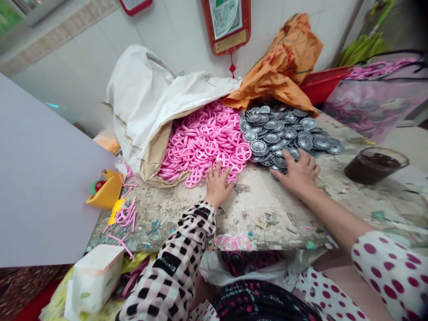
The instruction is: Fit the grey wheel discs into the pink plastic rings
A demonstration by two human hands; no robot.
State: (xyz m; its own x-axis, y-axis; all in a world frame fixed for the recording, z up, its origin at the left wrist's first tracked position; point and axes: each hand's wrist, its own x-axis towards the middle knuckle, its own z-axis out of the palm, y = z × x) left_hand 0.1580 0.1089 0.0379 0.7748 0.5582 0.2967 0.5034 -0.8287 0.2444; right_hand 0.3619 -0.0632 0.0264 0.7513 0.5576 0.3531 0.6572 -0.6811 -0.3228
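A heap of pink plastic wheel-like rings with crossed spokes [203,142] spills from the mouth of a white sack [143,102]. My left hand [218,185], in a checked sleeve, lies at the heap's front edge, fingers spread and touching the rings. To the right is a pile of grey round plastic discs [277,131], partly under an orange sack [277,71]. At this pile's front edge rests my right hand [297,174], its fingers apart over the discs. Neither hand is closed around a piece.
A glass of dark liquid [374,165] stands on the worn table [261,214] at right. Pink scraps [125,216] and a yellow holder [107,191] are at left, beside a pale panel [47,178]. A clear bag of pink parts [371,102] is at back right.
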